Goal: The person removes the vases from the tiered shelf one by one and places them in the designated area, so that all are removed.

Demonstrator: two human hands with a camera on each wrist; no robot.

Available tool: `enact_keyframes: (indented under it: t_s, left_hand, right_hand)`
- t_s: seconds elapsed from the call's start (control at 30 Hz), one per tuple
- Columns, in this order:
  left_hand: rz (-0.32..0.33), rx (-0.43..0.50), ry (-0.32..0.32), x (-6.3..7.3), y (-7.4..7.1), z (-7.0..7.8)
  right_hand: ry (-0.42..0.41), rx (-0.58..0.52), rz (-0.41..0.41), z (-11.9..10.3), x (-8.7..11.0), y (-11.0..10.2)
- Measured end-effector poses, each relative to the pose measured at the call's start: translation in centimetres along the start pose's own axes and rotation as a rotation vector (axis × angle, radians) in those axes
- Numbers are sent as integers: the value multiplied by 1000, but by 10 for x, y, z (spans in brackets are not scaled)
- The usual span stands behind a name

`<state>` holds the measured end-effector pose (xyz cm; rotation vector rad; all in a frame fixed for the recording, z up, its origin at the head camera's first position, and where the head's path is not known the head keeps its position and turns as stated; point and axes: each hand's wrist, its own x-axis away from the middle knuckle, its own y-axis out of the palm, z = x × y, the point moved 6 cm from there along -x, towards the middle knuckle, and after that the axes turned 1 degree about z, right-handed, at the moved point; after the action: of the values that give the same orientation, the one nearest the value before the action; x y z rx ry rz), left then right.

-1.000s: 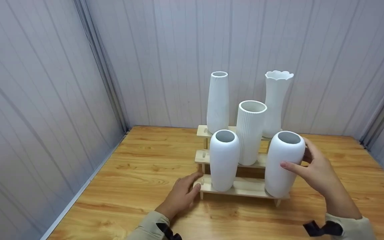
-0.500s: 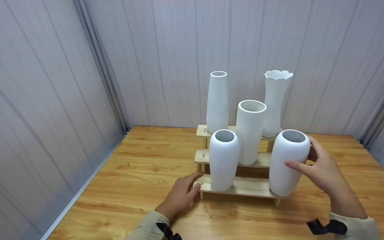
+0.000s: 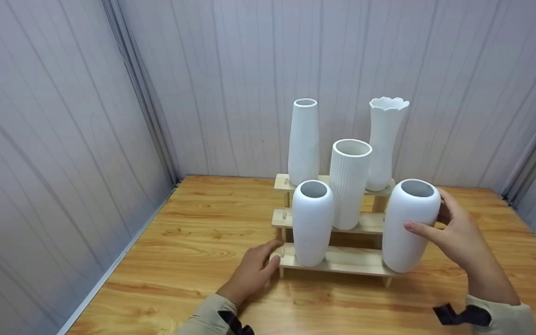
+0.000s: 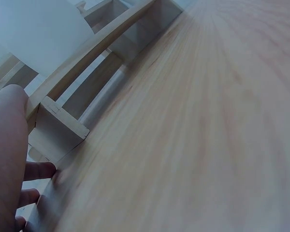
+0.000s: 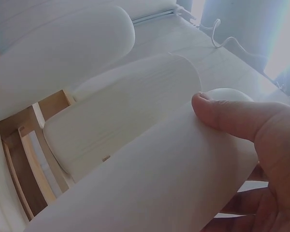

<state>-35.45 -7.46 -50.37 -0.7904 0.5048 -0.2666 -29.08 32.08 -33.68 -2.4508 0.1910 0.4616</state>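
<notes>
My right hand [image 3: 456, 237] grips a smooth white vase [image 3: 410, 232], thumb on its front and fingers round the far right side. The vase leans slightly right, its base at the right end of the bottom tier of a three-tier wooden stand [image 3: 354, 260]. My left hand [image 3: 251, 270] holds the left end of that tier between thumb and fingers. In the left wrist view the thumb [image 4: 9, 125] lies against the shelf end and the fingertips [image 4: 41, 170] are down by the tabletop. A matching smooth vase [image 3: 312, 228] stands on the left of the bottom tier.
A ribbed cylindrical vase [image 3: 349, 186] stands on the middle tier. The top tier carries a slim tapered vase [image 3: 304, 144] at left and a scallop-rimmed vase [image 3: 382, 149] at right. The stand is on a wood-grain table [image 3: 193, 242] before a panelled wall [image 3: 244, 83].
My right hand has moved the smooth vase rightward along the bottom tier to its right end. My left hand has kept its place at the left end.
</notes>
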Motion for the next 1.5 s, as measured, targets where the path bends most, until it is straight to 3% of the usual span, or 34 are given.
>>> enact_keyframes:
  t_s: [1.03, 1.5]
  left_hand:
    - [-23, 12, -4, 1, 0, 2]
    - [-9, 6, -14, 0, -1, 0]
  right_hand:
    - [69, -17, 41, 19, 0, -26]
    - [100, 30, 80, 29, -3, -28]
